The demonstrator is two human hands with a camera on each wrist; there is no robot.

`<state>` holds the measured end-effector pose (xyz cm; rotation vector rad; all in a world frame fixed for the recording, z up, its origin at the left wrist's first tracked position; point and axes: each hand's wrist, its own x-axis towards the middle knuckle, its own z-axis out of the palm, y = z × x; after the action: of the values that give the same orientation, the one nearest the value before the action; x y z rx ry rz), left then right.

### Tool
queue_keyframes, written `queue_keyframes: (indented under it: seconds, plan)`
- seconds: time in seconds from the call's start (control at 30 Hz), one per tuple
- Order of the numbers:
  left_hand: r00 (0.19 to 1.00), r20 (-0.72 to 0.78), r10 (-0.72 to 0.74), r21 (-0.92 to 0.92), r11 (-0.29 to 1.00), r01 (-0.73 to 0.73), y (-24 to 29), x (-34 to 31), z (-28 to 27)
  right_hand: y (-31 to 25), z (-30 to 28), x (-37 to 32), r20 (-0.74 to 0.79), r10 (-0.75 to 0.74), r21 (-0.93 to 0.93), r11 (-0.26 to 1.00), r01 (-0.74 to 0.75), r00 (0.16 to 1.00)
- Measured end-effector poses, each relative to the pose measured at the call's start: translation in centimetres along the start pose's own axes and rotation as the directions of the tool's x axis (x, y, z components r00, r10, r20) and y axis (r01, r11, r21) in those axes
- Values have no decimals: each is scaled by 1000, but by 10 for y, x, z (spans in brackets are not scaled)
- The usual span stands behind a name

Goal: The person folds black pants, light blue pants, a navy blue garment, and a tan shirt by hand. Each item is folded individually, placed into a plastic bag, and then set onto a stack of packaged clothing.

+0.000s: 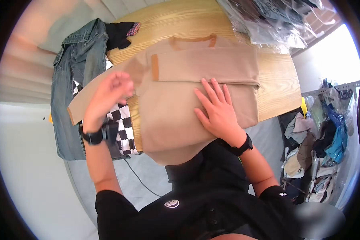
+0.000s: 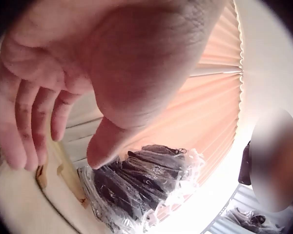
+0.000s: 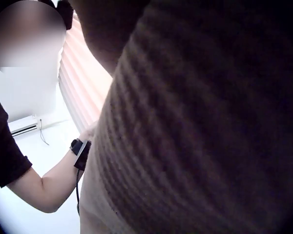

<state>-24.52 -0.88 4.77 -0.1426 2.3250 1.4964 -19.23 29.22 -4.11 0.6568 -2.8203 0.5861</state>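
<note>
A beige sweater (image 1: 168,108) with orange-brown trim lies on the wooden table, its neckline away from the person. One sleeve is folded across the chest; the other stretches out to the left. The right hand (image 1: 218,112) rests flat on the body of the sweater, fingers spread, just below the folded sleeve. Above the outstretched sleeve is the left hand (image 1: 110,96), blurred, fingers loosely bent and holding nothing. The left wrist view shows the left hand (image 2: 88,73) with thumb and fingers apart. Fabric fills much of the right wrist view, where the right hand is hidden.
Blue jeans (image 1: 66,108), a black garment (image 1: 118,35) and a black-and-white checkered cloth (image 1: 126,130) lie at the left of the table (image 1: 280,88). Plastic-wrapped clothes (image 1: 268,20) are at the back right. A rack of bagged garments (image 1: 308,140) stands at the right.
</note>
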Motion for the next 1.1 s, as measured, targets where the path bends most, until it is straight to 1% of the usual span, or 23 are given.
queue_keyframes:
  seconds: [0.03, 0.07, 0.13, 0.17, 0.2, 0.23, 0.27, 0.3, 0.33, 0.37, 0.4, 0.47, 0.6, 0.67, 0.73, 0.8, 0.87, 0.9, 0.93, 1.0, 1.03, 1.07, 1.1]
  plan:
    - [999, 46, 18, -74, 997, -15, -10, -9, 4, 0, 0, -1, -3, -4, 24, 1000, 4, 1000]
    - [1000, 9, -22, -84, 996, 23, -10, -21, 14, 2, 0, -1, -5, -11, 45, 999, 11, 1000]
    - [995, -100, 2, -85, 996, -10, -24, -39, 23, 3, 1, -1, -22, -12, 54, 998, 13, 1000]
    - [995, -103, -7, -85, 996, -2, -30, -50, 26, 4, 1, -2, -34, -28, 61, 998, 30, 999]
    - [980, -194, -50, -411, 911, -35, -34, -60, 28, 5, 2, -2, -30, -35, 69, 997, 37, 999]
    - [956, -267, -119, -683, 723, -101, -38, -66, 29, 6, 3, -3, -40, -36, 68, 997, 39, 999]
    - [952, -279, -127, -680, 726, -102, -42, -68, 27, 7, 4, -3, -50, -39, 67, 997, 42, 998]
    - [956, -193, -219, -882, 467, -72, -48, -72, 25, 8, 7, -4, -48, -49, 80, 995, 53, 998]
    - [958, -88, -274, -987, 156, -46, -54, -75, 25, 10, 9, -4, -68, -65, 67, 995, 69, 996]
    - [951, -159, -264, -970, 224, -100, -61, -72, 28, 11, 11, -3, -90, -83, 53, 995, 88, 993]
    - [946, -178, -272, -967, 228, -116, -63, -70, 28, 11, 11, -3, -90, -97, 67, 992, 103, 991]
    - [939, -209, -273, -972, 165, -169, -64, -63, 23, 11, 10, -3, -76, -83, 45, 995, 87, 994]
    - [898, -332, -289, -934, 232, -271, -66, -44, 16, 13, 12, -4, -97, -110, 39, 993, 114, 989]
    - [908, -335, -253, -935, 206, -288, -61, -41, 16, 14, 10, -7, -101, -116, 43, 992, 121, 988]
    - [870, -382, -313, -920, 222, -324, -65, -34, 8, 16, 9, -8, -100, -135, 51, 989, 141, 986]
    - [856, -420, -301, -903, 238, -359, -68, -25, -2, 17, 9, -9, -95, -141, 58, 987, 147, 986]
    - [777, -584, -235, -789, 392, -474, -74, -16, -17, 17, 9, -9, -101, -150, 65, 985, 157, 984]
    - [718, -659, -224, -719, 466, -515, -74, -11, -24, 17, 9, -10, -102, -149, 65, 986, 156, 983]
    - [718, -660, -221, -718, 467, -516, -77, -6, -37, 17, 9, -9, -103, -149, 68, 985, 156, 983]
    - [632, -772, -67, -539, 595, -596, -59, -3, -44, 17, 9, -9, -109, -148, 70, 985, 156, 983]
    - [570, -822, -4, -451, 616, -646, -54, -1, -42, 17, 9, -9, -105, -153, 71, 984, 161, 983]
    - [572, -820, -1, -451, 615, -646, -36, 2, -29, 17, 9, -10, -100, -157, 71, 984, 164, 983]
    - [463, -850, 249, -160, 717, -678, -22, 6, -18, 17, 8, -10, -100, -154, 69, 984, 162, 983]
